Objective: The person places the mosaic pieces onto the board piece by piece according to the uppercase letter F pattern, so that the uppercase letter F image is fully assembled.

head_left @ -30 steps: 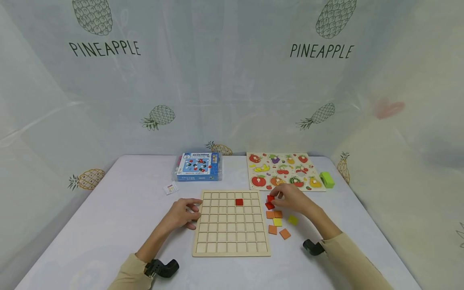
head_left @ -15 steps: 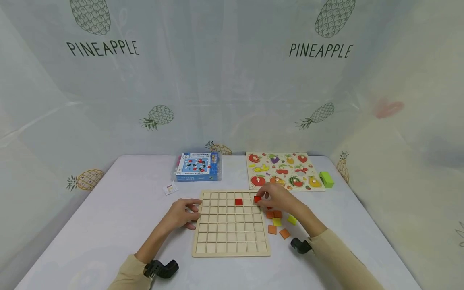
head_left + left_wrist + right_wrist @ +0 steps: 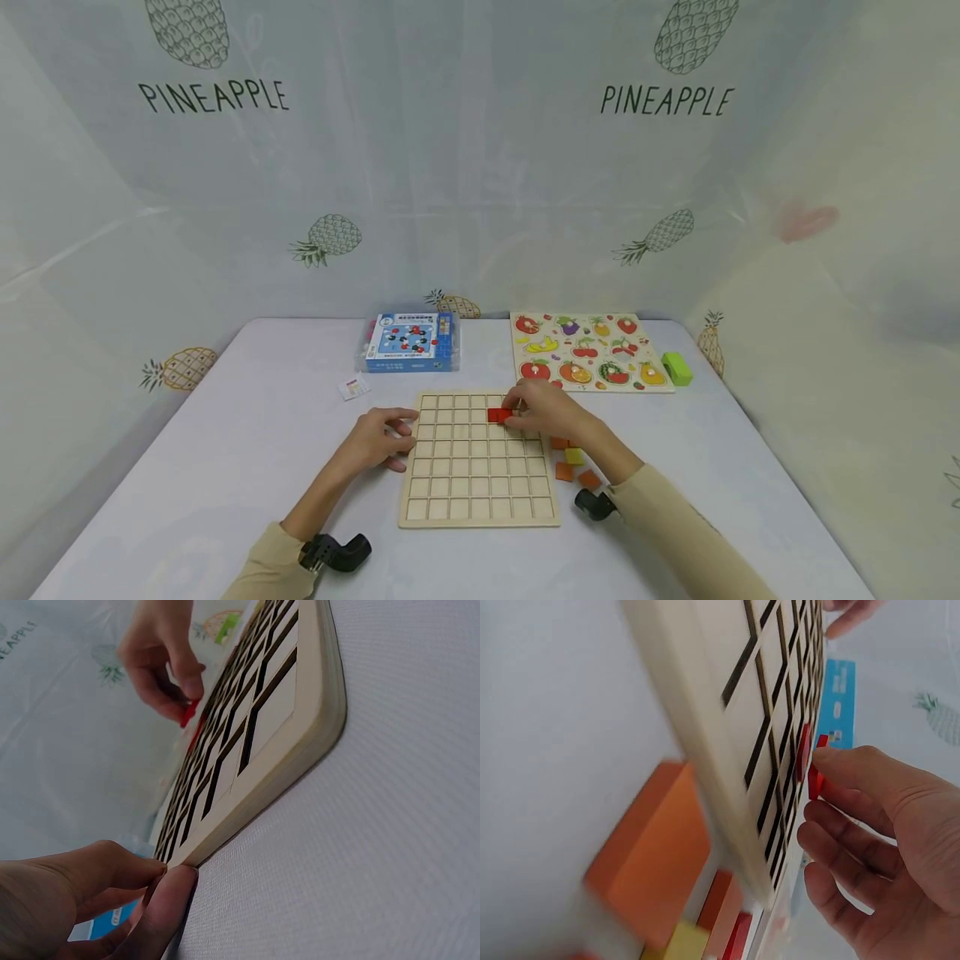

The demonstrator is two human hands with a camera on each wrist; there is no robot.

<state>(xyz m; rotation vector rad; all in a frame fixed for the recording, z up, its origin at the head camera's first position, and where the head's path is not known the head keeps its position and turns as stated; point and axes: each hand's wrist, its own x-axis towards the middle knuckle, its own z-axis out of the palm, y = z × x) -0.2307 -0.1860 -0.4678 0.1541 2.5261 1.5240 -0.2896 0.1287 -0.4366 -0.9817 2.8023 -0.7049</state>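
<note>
A wooden grid board lies flat on the table. One red square tile sits in a cell of an upper row. My right hand pinches a second red tile between thumb and fingers, just right of the first one. In the right wrist view the pinched tile is tilted over the grid. My left hand touches the board's left edge with thumb and index finger, which are spread apart along it. The other left fingers hang loosely below.
Right of the board lie orange tiles and a yellow tile, partly under my right arm. Behind are a fruit puzzle board, a green block, a blue box and a small white card.
My right hand has taken a red tile from the pile on the right and carried it left over the board, beside the red tile there. My left hand has stayed put.
</note>
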